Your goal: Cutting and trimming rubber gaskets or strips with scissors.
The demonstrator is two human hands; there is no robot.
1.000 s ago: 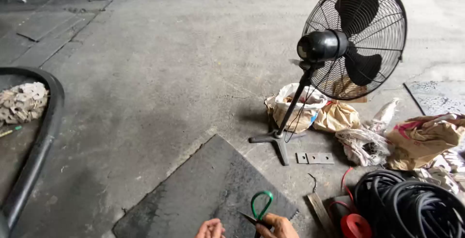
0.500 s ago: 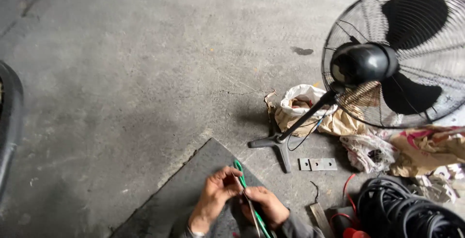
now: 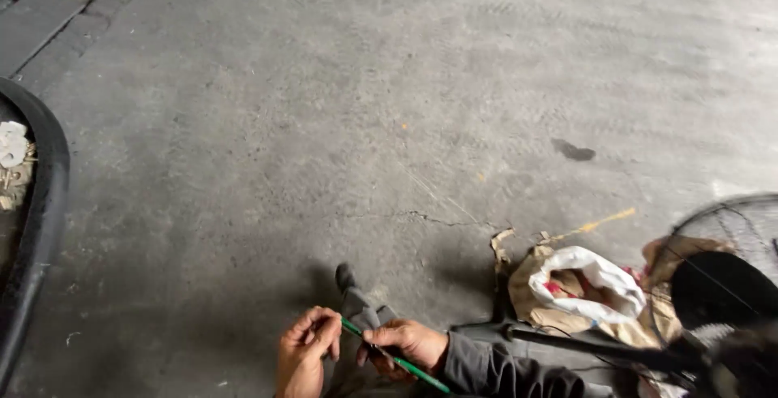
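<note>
My left hand [image 3: 305,353] and my right hand [image 3: 403,344] are low in the head view, close together over my grey trouser leg [image 3: 361,317]. Both pinch a thin green wire [image 3: 395,358] that runs straight from my left fingertips down to the right past my right hand. My left fingers grip its upper end. My right hand, in a dark grey sleeve [image 3: 498,374], closes around its middle.
Grey cracked concrete floor [image 3: 365,122] fills the view. A black floor fan [image 3: 725,284] with its stand [image 3: 583,343] is at the lower right, beside brown paper and a white bag [image 3: 579,284]. A thick black curved rim [image 3: 44,203] lies at the left edge.
The view has tilted up and left, so the fan has slid to the lower right corner. The green wire, looped a second ago, is now held straight between both hands.
</note>
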